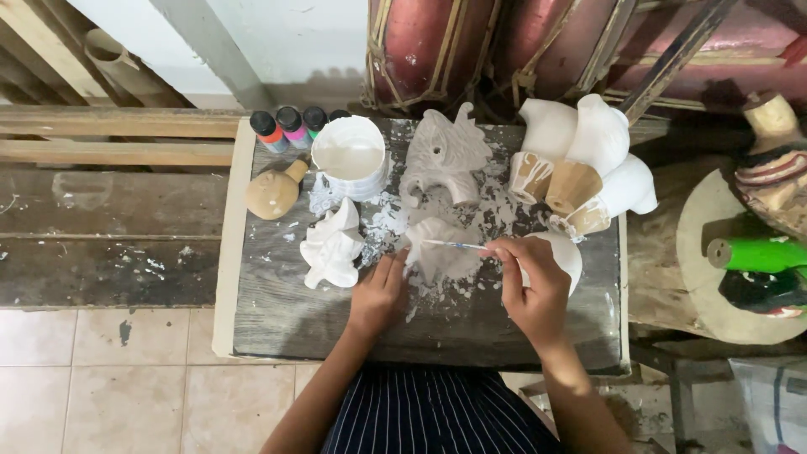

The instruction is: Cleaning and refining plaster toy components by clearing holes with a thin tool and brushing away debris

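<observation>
Both hands work mid-board: left hand (380, 290) steadies a white figurine (437, 252) with fingers pressed together, right hand (530, 286) pinches a thin paintbrush (454, 245) touching it. Beyond stand another white figurine (332, 245), a paint cup (349, 155) and paint bottles (290, 126).

Matt white-coated figurine (437, 252) on a rough, paint-splattered wooden board (286, 311) (glossy plastic bottles (290, 126) behind)

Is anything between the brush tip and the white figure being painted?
Nothing visible: the right hand holds the brush with its tip on the figure, which the left hand steadies.
</observation>
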